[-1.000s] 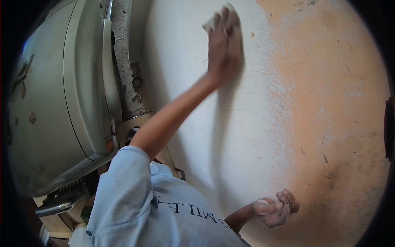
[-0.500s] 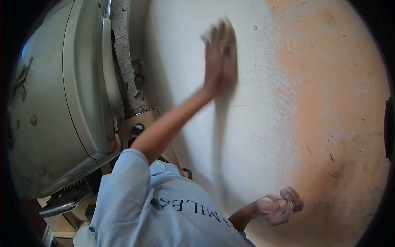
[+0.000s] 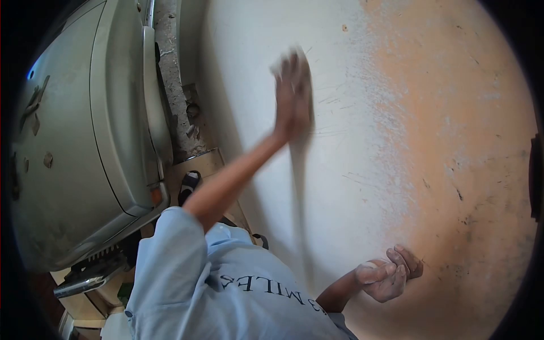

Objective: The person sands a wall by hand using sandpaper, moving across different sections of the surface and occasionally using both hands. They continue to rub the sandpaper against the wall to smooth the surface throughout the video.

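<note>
- Right hand: dusty, loosely curled beside the wall's lower orange part; whether it holds anything, I cannot tell.
- Left hand: fingers straight and together against the white part, probably to spread pressure; blur hides any grip.
- Pale sheet: blurred, at the left fingertips.
- Wall: white, then scuffed orange.
- Car: beyond the wall's left edge.

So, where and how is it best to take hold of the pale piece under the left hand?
Probably pinch the pale piece by the corner showing beside the left hand, coming from the vehicle side. That hand covers most of the rest against the wall, so this corner looks the freest; blur hides its thickness.
</note>
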